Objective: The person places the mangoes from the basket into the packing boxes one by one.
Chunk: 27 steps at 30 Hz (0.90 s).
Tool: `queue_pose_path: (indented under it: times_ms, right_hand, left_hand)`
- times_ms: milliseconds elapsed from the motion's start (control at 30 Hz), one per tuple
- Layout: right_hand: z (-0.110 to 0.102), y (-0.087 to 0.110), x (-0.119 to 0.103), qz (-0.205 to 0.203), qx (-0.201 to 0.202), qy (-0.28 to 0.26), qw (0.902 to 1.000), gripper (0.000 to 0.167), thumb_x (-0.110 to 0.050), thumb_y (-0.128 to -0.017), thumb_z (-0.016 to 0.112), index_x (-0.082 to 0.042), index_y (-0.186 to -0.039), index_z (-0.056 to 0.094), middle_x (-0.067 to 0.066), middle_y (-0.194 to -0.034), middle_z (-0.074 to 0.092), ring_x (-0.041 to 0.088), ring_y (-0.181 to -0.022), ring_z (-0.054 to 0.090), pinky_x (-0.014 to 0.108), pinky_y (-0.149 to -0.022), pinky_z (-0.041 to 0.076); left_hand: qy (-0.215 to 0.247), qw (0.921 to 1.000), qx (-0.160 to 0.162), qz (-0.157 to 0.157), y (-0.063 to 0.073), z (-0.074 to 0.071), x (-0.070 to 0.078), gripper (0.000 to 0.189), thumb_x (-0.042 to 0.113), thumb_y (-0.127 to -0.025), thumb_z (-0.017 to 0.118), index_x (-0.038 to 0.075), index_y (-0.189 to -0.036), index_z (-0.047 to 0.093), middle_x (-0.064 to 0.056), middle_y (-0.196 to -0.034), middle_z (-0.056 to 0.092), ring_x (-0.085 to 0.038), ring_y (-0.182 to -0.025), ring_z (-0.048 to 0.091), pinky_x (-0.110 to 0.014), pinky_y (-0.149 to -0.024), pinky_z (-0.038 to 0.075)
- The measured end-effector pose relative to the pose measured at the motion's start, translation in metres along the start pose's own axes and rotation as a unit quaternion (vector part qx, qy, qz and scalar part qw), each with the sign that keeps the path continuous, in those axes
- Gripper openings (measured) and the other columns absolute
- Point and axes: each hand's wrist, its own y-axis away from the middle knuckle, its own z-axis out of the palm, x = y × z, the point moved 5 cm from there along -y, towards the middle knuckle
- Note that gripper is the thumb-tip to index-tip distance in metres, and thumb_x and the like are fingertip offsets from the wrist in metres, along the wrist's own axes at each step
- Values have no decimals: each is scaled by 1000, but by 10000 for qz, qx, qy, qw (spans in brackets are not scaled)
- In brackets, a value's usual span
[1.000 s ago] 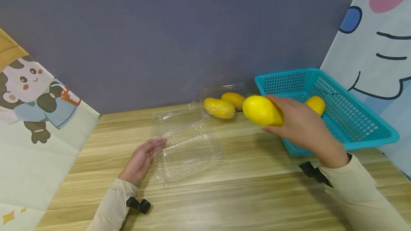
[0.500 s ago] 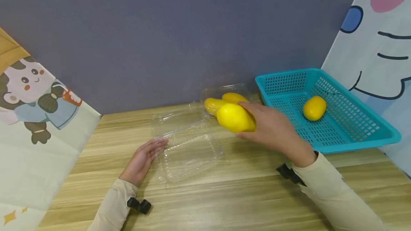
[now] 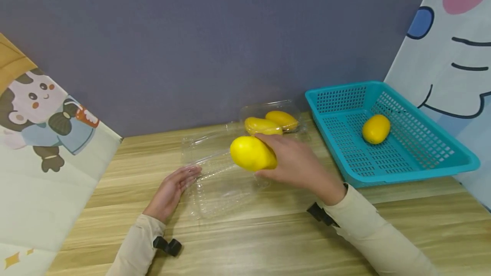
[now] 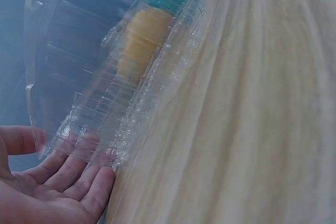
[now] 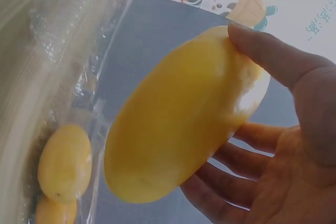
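Mango (image 3: pixel 251 153) farther left, clear container (image 3: pixel 220 193) partly hidden

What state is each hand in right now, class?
Left hand: open, fingers touching the edge of a clear plastic container.
Right hand: holding a yellow fruit.

All four smooth, oval fruits (image 3: pixel 251 153) are bright yellow. The blue-green plastic basket (image 3: pixel 412 176) has rows of little holes. Wavy brown stripes cross the pale wooden table (image 3: pixel 230 246). The flat wall (image 3: pixel 215 46) is grey-blue.
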Motion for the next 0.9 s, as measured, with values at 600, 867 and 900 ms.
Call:
queue_pose_path:
  times_ms: [600,867,900]
  right_hand:
    - [35,-4,-32,-564,-373,-347,9971,87,-49,-74,84,-19,-147,47,4,-144,57,27,-128,58,49,-108,48]
    - [50,-6,-47,-724,-556,-365,9952,85,-50,-75,83,-19,-146,49,3,-140,61,26,-123,59,46,-106,47]
    - [51,-6,-48,-752,-591,-323,9949,84,-50,-76,83,-18,-146,49,3,-140,61,26,-123,59,46,-106,47]
  left_hand:
    - [113,9999,-22,-18,2,2,2,48,21,-107,42,-9,-145,38,-10,-143,58,-19,-132,56,-29,-113,44]
    - [176,9998,40,-115,2,1,0,48,21,-107,42,-8,-145,38,0,-132,66,-12,-125,61,-26,-110,47]
    - [176,9998,44,-125,2,1,0,48,22,-107,42,-8,-145,38,1,-131,66,-12,-124,61,-26,-110,47]
